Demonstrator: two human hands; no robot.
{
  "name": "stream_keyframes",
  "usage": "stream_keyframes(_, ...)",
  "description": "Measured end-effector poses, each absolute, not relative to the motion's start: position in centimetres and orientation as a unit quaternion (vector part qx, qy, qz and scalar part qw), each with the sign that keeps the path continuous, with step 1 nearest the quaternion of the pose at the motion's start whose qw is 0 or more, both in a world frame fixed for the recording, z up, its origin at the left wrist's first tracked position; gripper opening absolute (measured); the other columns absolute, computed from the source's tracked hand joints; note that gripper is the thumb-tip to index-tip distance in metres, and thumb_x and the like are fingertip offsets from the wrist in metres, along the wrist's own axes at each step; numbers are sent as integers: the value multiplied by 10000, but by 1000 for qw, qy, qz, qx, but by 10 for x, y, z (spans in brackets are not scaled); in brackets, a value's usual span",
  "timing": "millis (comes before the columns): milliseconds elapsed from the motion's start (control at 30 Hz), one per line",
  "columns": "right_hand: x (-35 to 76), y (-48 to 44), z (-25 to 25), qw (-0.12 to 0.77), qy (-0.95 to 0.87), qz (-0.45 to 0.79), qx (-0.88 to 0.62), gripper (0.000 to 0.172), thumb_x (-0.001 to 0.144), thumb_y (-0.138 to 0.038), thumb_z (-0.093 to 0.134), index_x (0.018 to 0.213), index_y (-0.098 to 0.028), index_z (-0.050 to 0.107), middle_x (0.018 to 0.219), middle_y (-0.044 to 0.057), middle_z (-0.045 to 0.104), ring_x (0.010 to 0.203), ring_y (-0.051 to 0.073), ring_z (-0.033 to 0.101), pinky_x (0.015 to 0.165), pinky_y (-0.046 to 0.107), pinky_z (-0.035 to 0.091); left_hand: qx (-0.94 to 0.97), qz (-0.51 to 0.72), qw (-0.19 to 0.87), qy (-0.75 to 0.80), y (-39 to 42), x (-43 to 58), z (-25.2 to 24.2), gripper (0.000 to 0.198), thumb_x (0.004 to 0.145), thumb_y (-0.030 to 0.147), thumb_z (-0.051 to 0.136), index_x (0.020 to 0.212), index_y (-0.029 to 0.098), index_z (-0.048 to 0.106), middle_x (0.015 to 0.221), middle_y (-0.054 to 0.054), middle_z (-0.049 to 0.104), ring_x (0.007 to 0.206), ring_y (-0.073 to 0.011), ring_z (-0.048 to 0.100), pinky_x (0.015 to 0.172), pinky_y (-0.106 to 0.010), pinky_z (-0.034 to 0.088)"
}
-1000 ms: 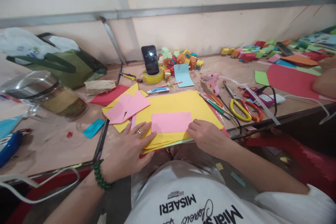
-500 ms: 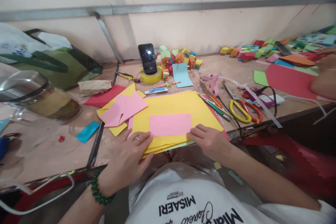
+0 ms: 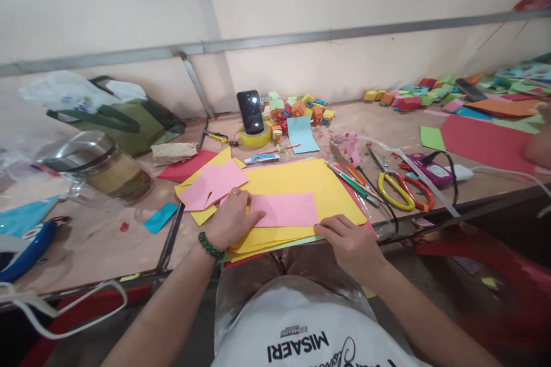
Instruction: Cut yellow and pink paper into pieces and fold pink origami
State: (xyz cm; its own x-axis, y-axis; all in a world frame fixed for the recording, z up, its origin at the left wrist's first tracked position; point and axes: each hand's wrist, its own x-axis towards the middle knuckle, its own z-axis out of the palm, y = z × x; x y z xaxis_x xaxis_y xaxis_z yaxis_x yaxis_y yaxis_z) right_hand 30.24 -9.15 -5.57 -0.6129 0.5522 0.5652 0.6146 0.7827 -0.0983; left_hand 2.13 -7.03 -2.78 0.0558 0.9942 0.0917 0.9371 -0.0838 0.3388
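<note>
A pink paper rectangle lies on a stack of yellow paper sheets at the bench's front edge. My left hand, with a green bead bracelet and a ring, grips the rectangle's left edge, the thumb pointing inward. At its lower right corner, the fingers of my right hand are pressed together on the paper; their tips are partly hidden. Cut pink pieces lie just beyond my left hand, on a smaller yellow sheet.
To the right lie pens, scissors and a pink glue gun. Behind stand a phone on a yellow tape roll and folded paper shapes. A glass jug is left. Another person's hand is far right.
My left hand has shifted up and over to the pink rectangle's left edge, from the stack's lower left. My right hand stays at the lower right corner. The camera view has tilted up.
</note>
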Motion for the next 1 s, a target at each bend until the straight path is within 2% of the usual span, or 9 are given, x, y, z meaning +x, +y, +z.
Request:
stream_keyframes(200, 306, -91, -56, 307, -875, 65, -369, 335, 863, -37, 399, 989, -190, 668, 961, 87, 695, 901, 214, 619, 733, 338, 552, 638, 358, 262, 630, -79, 30, -23, 161, 735, 291, 608, 705, 200, 478, 642, 45, 482, 600, -131, 466, 574, -254, 382)
stream_keyframes(300, 308, -79, -47, 375, -804, 166, -431, 276, 895, -249, 499, 1146, -209, 607, 1151, 127, 647, 1078, 261, 598, 890, 440, 526, 606, 457, 297, 579, -89, 35, -18, 233, 735, 351, 671, 706, 190, 505, 640, 48, 486, 602, -114, 454, 580, -235, 388)
stream_keyframes(467, 294, -53, -35, 442, -642, 422, -463, 869, 704, -629, 690, 1400, -200, 396, 1202, 164, 635, 1077, 298, 625, 950, 491, 490, 581, 483, 376, 536, -105, 43, -14, 273, 741, 404, 700, 665, 161, 602, 616, 12, 559, 609, -126, 493, 583, -243, 402)
stream_keyframes(567, 282, -42, -40, 443, -607, 471, -462, 967, 639, -692, 704, 1406, -188, 400, 1222, 181, 625, 1112, 317, 606, 969, 503, 468, 585, 496, 364, 529, -111, 47, -11, 248, 734, 384, 715, 649, 159, 655, 614, -3, 588, 627, -137, 520, 604, -251, 426)
stream_keyframes(667, 281, -37, -46, 456, -611, 412, -499, 931, 649, -699, 688, 1400, -220, 418, 1353, 176, 536, 1188, 320, 549, 969, 507, 462, 604, 527, 316, 507, -117, 52, -4, 210, 737, 353, 714, 629, 177, 675, 625, -8, 606, 630, -139, 535, 603, -251, 442)
stream_keyframes(733, 286, -37, -46, 457, -615, 378, -520, 912, 654, -680, 695, 1399, -228, 426, 1330, 175, 551, 1093, 301, 600, 887, 483, 512, 611, 548, 276, 499, -121, 54, 1, 171, 754, 324, 697, 644, 193, 687, 655, -14, 632, 648, -146, 555, 621, -256, 459)
stream_keyframes(800, 292, -41, -42, 447, -615, 391, -519, 879, 660, -649, 708, 1380, -212, 458, 1173, 159, 642, 861, 245, 664, 722, 412, 562, 608, 563, 249, 502, -125, 55, 4, 134, 763, 300, 685, 669, 205, 699, 679, -17, 654, 663, -152, 572, 638, -261, 472)
stream_keyframes(900, 295, -49, -35, 430, -593, 498, -465, 778, 656, -614, 728, 1292, -208, 543, 868, 59, 704, 554, 146, 620, 512, 295, 529, 599, 572, 244, 504, -127, 55, 1, 120, 758, 294, 690, 675, 207, 700, 683, -18, 663, 662, -156, 581, 635, -263, 478)
stream_keyframes(1000, 291, -53, -32, 431, -552, 587, -406, 661, 621, -577, 769, 1148, -209, 620, 657, -20, 670, 451, 113, 585, 461, 240, 484, 606, 557, 272, 498, -128, 56, -6, 132, 767, 316, 695, 705, 201, 712, 713, -31, 679, 692, -168, 595, 662, -276, 484)
